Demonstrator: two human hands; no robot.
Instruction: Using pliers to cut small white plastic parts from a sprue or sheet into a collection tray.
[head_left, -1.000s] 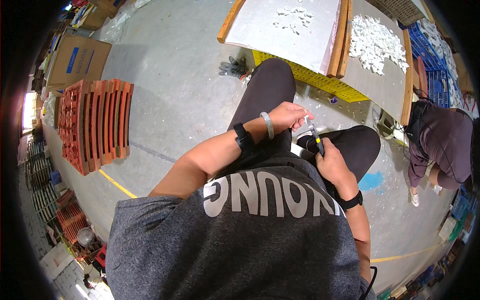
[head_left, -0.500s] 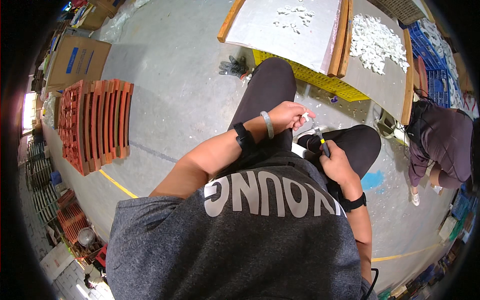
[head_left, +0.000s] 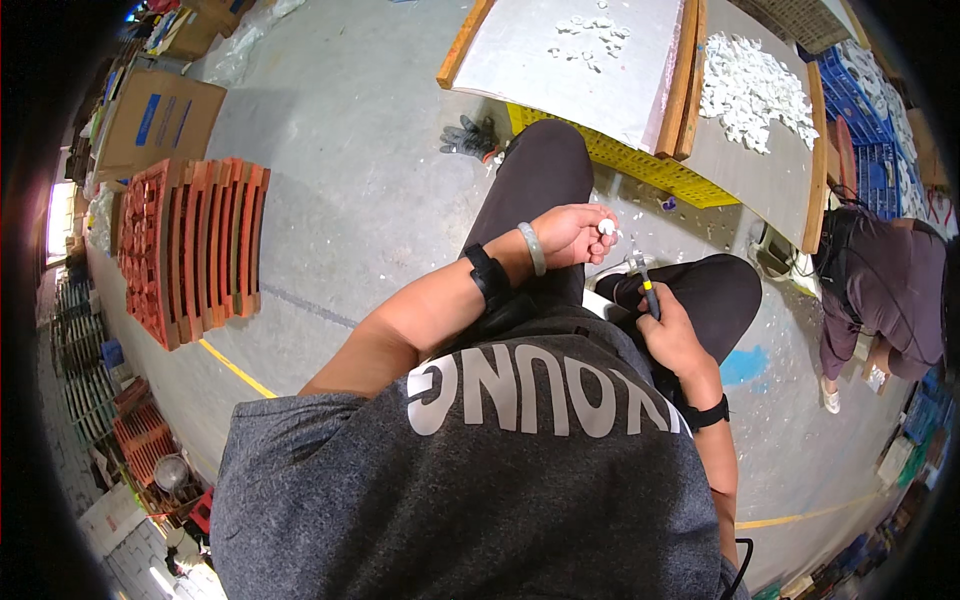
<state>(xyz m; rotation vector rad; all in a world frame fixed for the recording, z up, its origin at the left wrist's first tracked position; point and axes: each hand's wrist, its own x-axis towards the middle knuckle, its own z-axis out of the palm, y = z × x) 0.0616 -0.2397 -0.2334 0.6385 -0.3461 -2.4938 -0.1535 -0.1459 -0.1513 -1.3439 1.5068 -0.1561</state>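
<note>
Two hands: the left hand (head_left: 570, 240) and the right hand (head_left: 675, 330) are apart, low over the seated person's thighs.
White piece: the small white piece (head_left: 607, 228) sits at the curled left fingers, closed narrowly around it; its exact form is too small to tell.
Dark-handled tool: the right fingers wrap the knife-like hand tool (head_left: 650, 297) below its yellow band, metal tip pointing away from the torso, clear of the piece.
Left arm: it slants in from the lower left, palm turned partly up.
Right arm: it rises from the lower right, wrist fairly straight.
Handling care: a steady pinch, with left fingertips kept off the tip's path, would probably serve best; short, light strokes look safer than force.
Elbow support: forearms kept close to the body should likely steady both hands.
Tabletop: the white-covered tabletop (head_left: 545, 85) ahead carries scattered white pieces (head_left: 595, 40).
</note>
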